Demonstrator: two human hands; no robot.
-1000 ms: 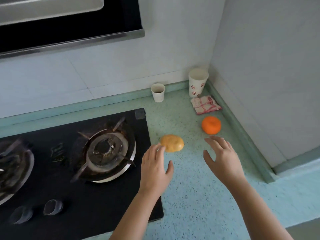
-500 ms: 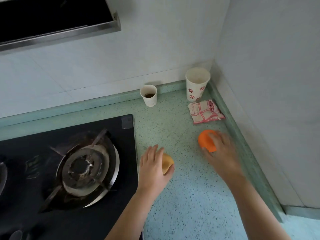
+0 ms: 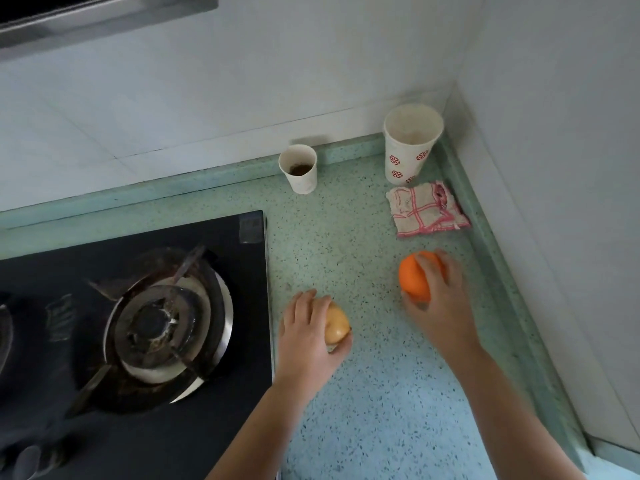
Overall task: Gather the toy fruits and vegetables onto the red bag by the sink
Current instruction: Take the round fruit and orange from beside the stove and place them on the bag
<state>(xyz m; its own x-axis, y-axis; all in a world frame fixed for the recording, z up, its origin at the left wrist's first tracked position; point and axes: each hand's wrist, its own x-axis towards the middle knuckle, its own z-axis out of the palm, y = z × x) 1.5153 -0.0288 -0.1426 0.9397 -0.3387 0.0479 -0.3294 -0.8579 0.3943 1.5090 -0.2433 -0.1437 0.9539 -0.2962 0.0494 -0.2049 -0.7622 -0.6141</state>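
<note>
On the speckled green countertop [image 3: 346, 244], my left hand [image 3: 308, 337] wraps over a yellowish toy potato [image 3: 336, 323] just right of the stove, fingers curled on top and thumb under its near side. My right hand [image 3: 443, 306] grips an orange toy fruit [image 3: 414, 278] closer to the right wall, fingers over its top and right side. Both toys are partly covered by my hands. The red bag and the sink are out of view.
A black gas stove [image 3: 138, 323] with a round burner [image 3: 156, 320] fills the left. At the back stand a small paper cup [image 3: 299, 173] and a taller patterned cup [image 3: 410, 147]. A folded pink-checked cloth [image 3: 426, 209] lies near the corner walls.
Both hands reached forward from open above the counter and closed over the toys: the left on the potato, the right on the orange. The camera has tilted down and right.
</note>
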